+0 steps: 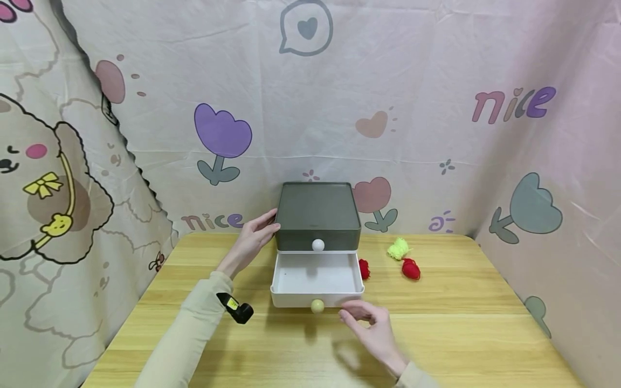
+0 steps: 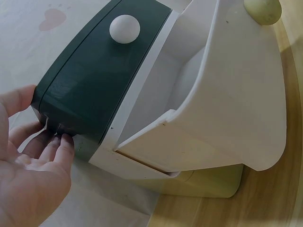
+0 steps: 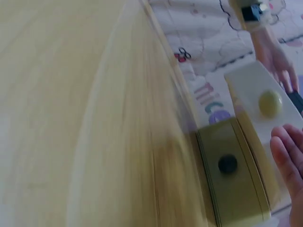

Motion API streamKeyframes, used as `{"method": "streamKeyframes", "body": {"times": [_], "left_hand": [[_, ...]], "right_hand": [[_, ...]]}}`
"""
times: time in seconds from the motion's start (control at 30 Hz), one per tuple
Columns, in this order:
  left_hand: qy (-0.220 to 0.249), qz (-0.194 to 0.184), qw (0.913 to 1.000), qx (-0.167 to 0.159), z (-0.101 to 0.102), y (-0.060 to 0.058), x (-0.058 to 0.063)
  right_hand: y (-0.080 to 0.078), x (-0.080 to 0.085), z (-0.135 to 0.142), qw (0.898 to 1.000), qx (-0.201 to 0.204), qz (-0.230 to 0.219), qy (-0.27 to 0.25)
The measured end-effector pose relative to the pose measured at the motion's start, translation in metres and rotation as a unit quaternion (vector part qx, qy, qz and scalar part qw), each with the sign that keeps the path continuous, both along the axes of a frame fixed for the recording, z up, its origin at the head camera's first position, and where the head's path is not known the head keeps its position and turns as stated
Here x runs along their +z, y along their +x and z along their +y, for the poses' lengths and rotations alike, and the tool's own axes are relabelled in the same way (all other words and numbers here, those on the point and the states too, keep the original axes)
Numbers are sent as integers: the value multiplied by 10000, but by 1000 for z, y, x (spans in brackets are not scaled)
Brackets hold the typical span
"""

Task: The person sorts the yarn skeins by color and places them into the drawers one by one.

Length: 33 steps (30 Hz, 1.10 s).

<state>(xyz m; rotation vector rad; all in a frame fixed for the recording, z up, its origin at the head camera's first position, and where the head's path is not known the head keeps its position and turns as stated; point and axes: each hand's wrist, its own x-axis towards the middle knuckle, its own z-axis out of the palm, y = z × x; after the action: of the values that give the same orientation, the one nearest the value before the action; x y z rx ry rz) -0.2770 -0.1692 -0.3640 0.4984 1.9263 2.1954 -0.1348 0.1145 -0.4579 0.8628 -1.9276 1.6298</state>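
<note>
A small drawer cabinet [image 1: 317, 207] with a dark grey-green top stands on the table. Its white middle drawer [image 1: 293, 300] is pulled out, the pale inner floor showing, with a yellow-green knob [image 1: 317, 306] on the front. My left hand [image 1: 249, 240] touches the cabinet's left side near the top, thumb and fingertips against the dark upper drawer [image 2: 90, 71]. Beside the front right corner of the white drawer is my right hand [image 1: 371, 328], fingers loosely bent and holding nothing. The olive bottom drawer [image 3: 236, 189], seen in the right wrist view, has a dark knob.
Right of the cabinet lie a yellow-green yarn ball [image 1: 398, 249] and a red yarn ball [image 1: 411, 269]. Another red ball [image 1: 364, 269] is partly hidden behind the white drawer. A printed curtain [image 1: 310, 108] hangs behind the wooden table [image 1: 461, 323].
</note>
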Motion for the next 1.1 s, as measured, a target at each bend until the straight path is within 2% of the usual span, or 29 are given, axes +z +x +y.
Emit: {"method": "streamKeyframes", "body": {"times": [0.2,0.4,0.63,0.9,1.1], "left_hand": [[-15,13,10000,-30,0,-2,-2],[-33,-5,10000,-23,0,-2,-3],[-85,-38,10000,-33,1,3,3],[-304,86,9995,-73,3,10,12],[-298,54,9995,-78,4,11,12]], "right_hand": [[-7,-1,19,9992,134,100,-373],[-23,-14,39,9966,69,204,-800],[-35,-28,56,9929,-466,-719,-831],[-55,-38,70,9794,-1254,-1343,-839],[-73,-44,76,9697,-1676,-1704,-507]]}}
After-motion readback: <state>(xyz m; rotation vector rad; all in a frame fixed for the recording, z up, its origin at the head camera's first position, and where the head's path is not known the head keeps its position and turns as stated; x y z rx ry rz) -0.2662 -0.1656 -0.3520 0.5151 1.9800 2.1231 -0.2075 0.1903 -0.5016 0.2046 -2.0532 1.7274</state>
